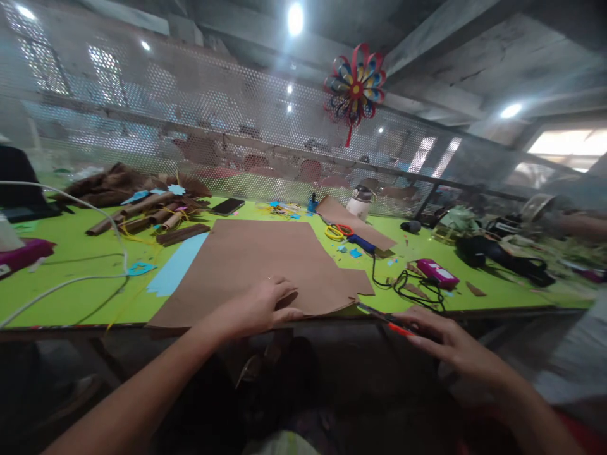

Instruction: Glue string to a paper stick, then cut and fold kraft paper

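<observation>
A large sheet of brown paper (pixel 256 253) lies at the front edge of the green table, its right side cut unevenly. My left hand (pixel 265 303) rests on the sheet near that edge, fingers loosely spread and thumb held apart. At the right, my right hand (pixel 436 335) is closed round the red handles of a pair of scissors (pixel 379 314). The scissors' blades point left at the paper's cut right corner. From under the sheet's left side a strip of light blue paper (pixel 177 268) sticks out.
Scissors with yellow and red handles (pixel 337 232) lie beyond the sheet, near a blue-handled corded tool (pixel 361 242). A magenta box (pixel 437 273) sits among black cable at right. Rolled brown paper (pixel 147 208), a phone (pixel 227 206) and a white cable (pixel 124 243) are at left.
</observation>
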